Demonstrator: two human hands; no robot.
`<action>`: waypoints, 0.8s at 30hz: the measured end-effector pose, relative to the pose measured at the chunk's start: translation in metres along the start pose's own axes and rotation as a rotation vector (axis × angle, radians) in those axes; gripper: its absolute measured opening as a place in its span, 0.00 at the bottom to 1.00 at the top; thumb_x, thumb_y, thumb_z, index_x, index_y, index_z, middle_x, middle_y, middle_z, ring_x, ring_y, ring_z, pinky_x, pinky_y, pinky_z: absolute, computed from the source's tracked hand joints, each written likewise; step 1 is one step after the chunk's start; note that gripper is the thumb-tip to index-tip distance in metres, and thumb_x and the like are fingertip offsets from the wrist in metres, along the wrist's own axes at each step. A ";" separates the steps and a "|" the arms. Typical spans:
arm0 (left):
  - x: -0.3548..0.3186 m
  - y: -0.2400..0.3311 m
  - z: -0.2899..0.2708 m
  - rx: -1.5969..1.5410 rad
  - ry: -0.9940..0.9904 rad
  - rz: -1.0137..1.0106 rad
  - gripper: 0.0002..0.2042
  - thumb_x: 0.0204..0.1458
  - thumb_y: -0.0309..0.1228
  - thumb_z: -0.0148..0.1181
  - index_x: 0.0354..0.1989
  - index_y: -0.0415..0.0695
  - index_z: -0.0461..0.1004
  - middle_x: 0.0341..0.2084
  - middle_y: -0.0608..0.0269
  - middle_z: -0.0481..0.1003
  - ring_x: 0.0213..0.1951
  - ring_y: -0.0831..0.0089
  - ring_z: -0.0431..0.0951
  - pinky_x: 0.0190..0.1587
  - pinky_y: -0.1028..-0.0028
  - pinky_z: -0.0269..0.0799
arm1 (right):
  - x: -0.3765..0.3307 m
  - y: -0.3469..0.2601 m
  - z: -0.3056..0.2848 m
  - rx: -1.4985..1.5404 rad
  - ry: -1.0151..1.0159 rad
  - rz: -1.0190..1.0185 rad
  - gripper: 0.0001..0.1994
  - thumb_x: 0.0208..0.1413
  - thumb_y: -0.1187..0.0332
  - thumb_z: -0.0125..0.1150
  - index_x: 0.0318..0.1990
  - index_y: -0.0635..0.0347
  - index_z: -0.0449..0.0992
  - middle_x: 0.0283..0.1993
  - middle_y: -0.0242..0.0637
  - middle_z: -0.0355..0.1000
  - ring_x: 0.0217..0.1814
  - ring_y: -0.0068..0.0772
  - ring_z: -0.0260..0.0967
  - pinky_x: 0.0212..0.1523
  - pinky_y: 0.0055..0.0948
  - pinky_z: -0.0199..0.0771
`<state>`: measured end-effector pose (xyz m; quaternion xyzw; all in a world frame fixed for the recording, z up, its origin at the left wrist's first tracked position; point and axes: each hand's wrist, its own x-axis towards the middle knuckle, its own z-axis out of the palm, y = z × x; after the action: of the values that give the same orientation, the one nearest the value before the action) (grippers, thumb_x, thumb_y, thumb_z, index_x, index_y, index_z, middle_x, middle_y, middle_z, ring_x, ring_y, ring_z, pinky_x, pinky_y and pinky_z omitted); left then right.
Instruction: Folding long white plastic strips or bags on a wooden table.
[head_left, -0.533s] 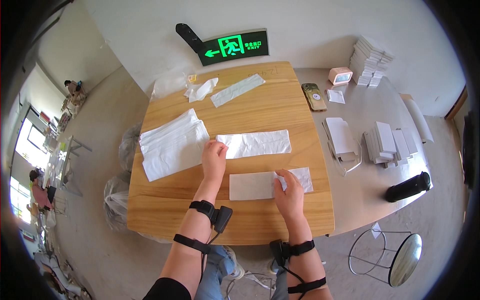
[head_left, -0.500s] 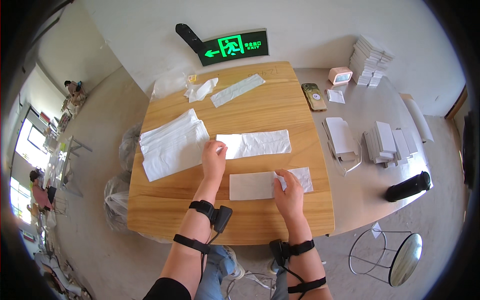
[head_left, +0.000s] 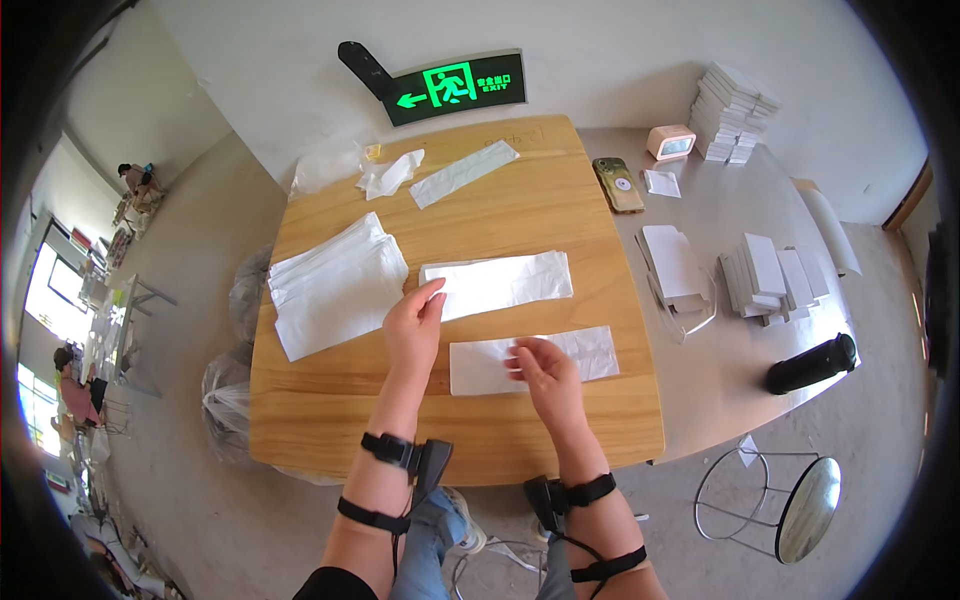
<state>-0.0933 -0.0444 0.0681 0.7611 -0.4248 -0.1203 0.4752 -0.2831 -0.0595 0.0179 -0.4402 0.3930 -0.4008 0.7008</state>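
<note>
Left: a pile of white sheets [head_left: 335, 290] lies on the wooden table [head_left: 480, 432], edges uneven. Possible fault: the top sheets could slide if the left hand's side brushes them, since nothing visible weighs them down.

Next, the left hand [head_left: 410, 335]: thumb and forefinger nearly together at the left end of the middle white strip [head_left: 515, 282]. Cannot tell whether they pinch its edge or only rest near it. The strip lies roughly crosswise, somewhat wrinkled; a one-sided tug at that end would probably skew it or deepen the creases.

Nearer the person, the lower white strip [head_left: 478, 372] lies flat, apart from the middle one. Over it, the right hand [head_left: 552, 385]: fingers half curled, loosely bunched, tips slightly blurred; no object seen in them, contact with the strip unclear. Judged risk: a grazing fingertip could drag this light strip askew.

Far right, on the metal table [head_left: 700, 405], a black bottle [head_left: 808, 367] lies on its side near the edge; a knock could roll it off.
</note>
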 end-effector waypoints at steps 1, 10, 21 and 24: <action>-0.009 0.003 -0.007 0.002 0.000 -0.003 0.08 0.54 0.24 0.62 0.43 0.43 0.81 0.30 0.65 0.79 0.31 0.76 0.75 0.37 0.79 0.70 | 0.000 0.001 0.005 0.130 -0.126 0.108 0.12 0.65 0.68 0.55 0.51 0.66 0.72 0.47 0.46 0.76 0.46 0.38 0.76 0.45 0.33 0.78; -0.048 -0.046 -0.062 -0.970 -0.035 -0.251 0.10 0.55 0.18 0.58 0.46 0.38 0.77 0.35 0.69 0.76 0.39 0.83 0.72 0.45 0.82 0.66 | 0.002 0.014 0.025 0.649 0.117 0.242 0.12 0.63 0.73 0.54 0.52 0.65 0.66 0.49 0.45 0.72 0.47 0.36 0.75 0.46 0.33 0.82; -0.043 -0.112 -0.072 -0.035 -0.029 -0.256 0.14 0.52 0.22 0.57 0.49 0.40 0.75 0.26 0.70 0.69 0.28 0.80 0.67 0.34 0.76 0.66 | -0.009 -0.010 0.007 -0.338 0.134 0.157 0.21 0.54 0.76 0.61 0.53 0.68 0.61 0.32 0.43 0.74 0.19 0.30 0.72 0.21 0.28 0.73; -0.046 -0.108 -0.068 0.117 -0.011 -0.174 0.18 0.51 0.23 0.57 0.52 0.40 0.72 0.24 0.64 0.69 0.25 0.75 0.67 0.32 0.73 0.68 | -0.009 -0.002 0.002 -0.569 0.144 0.108 0.22 0.53 0.78 0.61 0.54 0.67 0.61 0.34 0.43 0.73 0.21 0.28 0.72 0.16 0.26 0.68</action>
<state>-0.0237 0.0529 0.0045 0.8210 -0.3659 -0.1402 0.4154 -0.2850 -0.0513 0.0225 -0.5678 0.5610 -0.2669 0.5401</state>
